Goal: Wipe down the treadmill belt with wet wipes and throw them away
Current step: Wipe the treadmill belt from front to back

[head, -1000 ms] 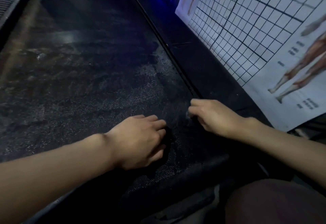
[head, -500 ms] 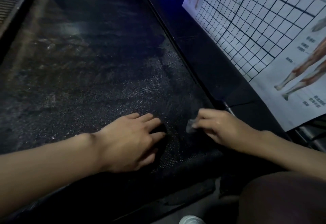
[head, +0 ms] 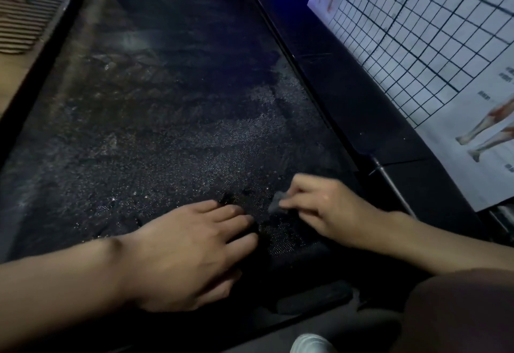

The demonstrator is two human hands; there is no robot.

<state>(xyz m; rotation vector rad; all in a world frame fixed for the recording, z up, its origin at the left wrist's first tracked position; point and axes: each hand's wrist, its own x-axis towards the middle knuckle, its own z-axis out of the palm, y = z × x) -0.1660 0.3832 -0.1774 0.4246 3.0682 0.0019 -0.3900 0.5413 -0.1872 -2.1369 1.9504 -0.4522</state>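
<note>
across most of the frame, from lower centre up to the top edge, a dark textured treadmill belt (head: 167,130), speckled with pale grit and smeared with dull patches, with a lighter dotted weave towards centre right. at lower centre, a left hand (head: 192,255), palm down and flat on the belt near its close end, fingers straight and slightly spread, holding nothing, bare forearm coming in from the left edge. just right of it, with a narrow gap of belt between, a right hand (head: 325,210), knuckles up, fingers curled, pinching a small crumpled grey wet wipe (head: 276,202) between thumb and fingertips. wipe low against the belt at lower centre right, near the belt's right edge, poking out to the left of the fingers; actual contact hard to confirm in the dim light. along the right of the belt, a glossy black side rail (head: 361,107), running from top centre down to lower right. at the rail's lower end, a thin metal rod (head: 392,185) slanting down to the right. in the upper right, beyond the rail, a white grid poster (head: 417,32) with black squares, printed leg figures and small text too blurred to read. in the upper left corner, a ribbed strip (head: 30,4) of pale ridges. at the bottom edge, right of centre, the toe of a pale shoe (head: 310,344); in the lower right corner, a dark-clothed knee (head: 459,311).
</note>
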